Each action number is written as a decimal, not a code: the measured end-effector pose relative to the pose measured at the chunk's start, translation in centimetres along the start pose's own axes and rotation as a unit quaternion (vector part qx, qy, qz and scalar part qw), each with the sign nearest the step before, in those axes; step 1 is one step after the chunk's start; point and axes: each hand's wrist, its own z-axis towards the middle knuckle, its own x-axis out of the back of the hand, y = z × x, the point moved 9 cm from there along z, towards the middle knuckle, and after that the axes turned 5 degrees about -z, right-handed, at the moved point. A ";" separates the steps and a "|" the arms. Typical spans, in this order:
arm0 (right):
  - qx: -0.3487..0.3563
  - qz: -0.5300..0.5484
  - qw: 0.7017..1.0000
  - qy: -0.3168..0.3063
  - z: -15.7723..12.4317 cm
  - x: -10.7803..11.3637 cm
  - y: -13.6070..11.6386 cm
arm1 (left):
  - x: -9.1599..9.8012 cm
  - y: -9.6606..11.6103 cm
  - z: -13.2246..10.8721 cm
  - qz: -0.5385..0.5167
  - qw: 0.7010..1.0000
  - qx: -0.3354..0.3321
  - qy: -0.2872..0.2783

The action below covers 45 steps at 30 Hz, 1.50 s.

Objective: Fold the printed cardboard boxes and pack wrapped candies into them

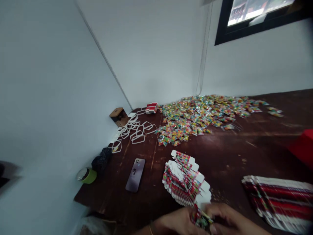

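Note:
At the bottom edge, my left hand [179,221] and my right hand [226,218] are close together, fingers closed on a small colourful printed carton [201,219]. It is blurred, and the fingers cover much of it. Just beyond lies a fanned pile of flattened printed cartons [183,182] with white flaps, its near end close to my fingers. Farther back, a broad heap of small clear packets with multicoloured contents [195,114] spreads along the wall.
Left of the cartons lies a purple phone [135,175]. Several white loop frames [138,135], a brown box [119,116], dark cloth [102,160] and a green-sided jar [88,175] line the left edge. Red-and-white stacked cartons [281,202] and a red object [303,147] are at right.

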 end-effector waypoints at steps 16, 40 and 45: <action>-0.120 0.453 0.880 0.072 0.4 -5.2 5.6 | 1.8 1.7 -2.7 0.224 0.954 -0.103 0.170; 0.165 -0.224 0.956 0.088 -0.6 -4.2 -3.1 | -0.4 -3.0 -2.6 -0.352 0.935 0.028 0.034; 0.157 -0.192 0.966 0.071 4.0 0.7 -1.7 | 2.1 -2.5 -2.3 -0.203 0.973 0.029 0.109</action>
